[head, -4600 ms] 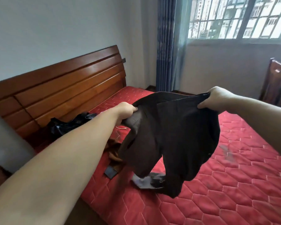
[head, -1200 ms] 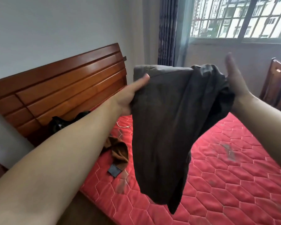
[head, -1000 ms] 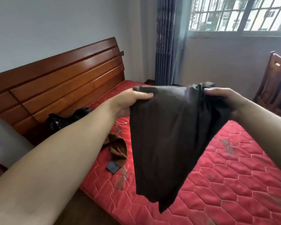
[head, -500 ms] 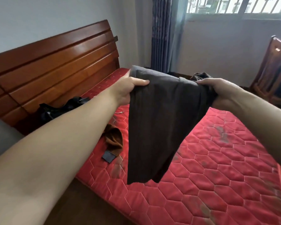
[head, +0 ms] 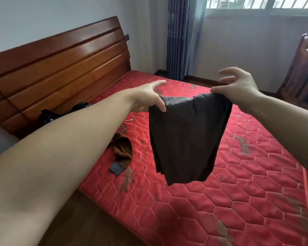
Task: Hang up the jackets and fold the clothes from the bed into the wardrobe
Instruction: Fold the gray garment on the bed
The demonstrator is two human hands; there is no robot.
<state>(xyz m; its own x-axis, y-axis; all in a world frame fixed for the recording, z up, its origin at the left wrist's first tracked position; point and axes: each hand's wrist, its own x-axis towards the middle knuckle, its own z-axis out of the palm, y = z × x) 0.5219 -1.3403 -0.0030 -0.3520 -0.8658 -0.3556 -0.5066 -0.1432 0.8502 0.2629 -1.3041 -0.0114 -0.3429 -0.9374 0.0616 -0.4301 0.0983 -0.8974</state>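
Note:
A dark brown-grey garment (head: 187, 137), doubled over, hangs in the air above the red quilted mattress (head: 238, 183). My left hand (head: 146, 96) is at its top left corner, fingers stretched forward and thumb lying on the cloth. At the top right corner is my right hand (head: 238, 87), fingers spread apart and thumb touching the upper edge. Neither hand is closed round the cloth. A crumpled brown garment (head: 123, 150) with a dark patch lies on the mattress under my left forearm. A black garment (head: 50, 116) lies bunched against the headboard.
The wooden headboard (head: 60, 68) runs along the left. A wooden chair (head: 302, 68) stands at the far right beside the bed. Blue curtains (head: 178, 36) hang by the window at the back. A thin white cord (head: 130, 119) lies on the mattress.
Both hands gripped the garment's top edge before; now their fingers are spread open. The garment has dropped lower toward the mattress, and my view has tilted further down.

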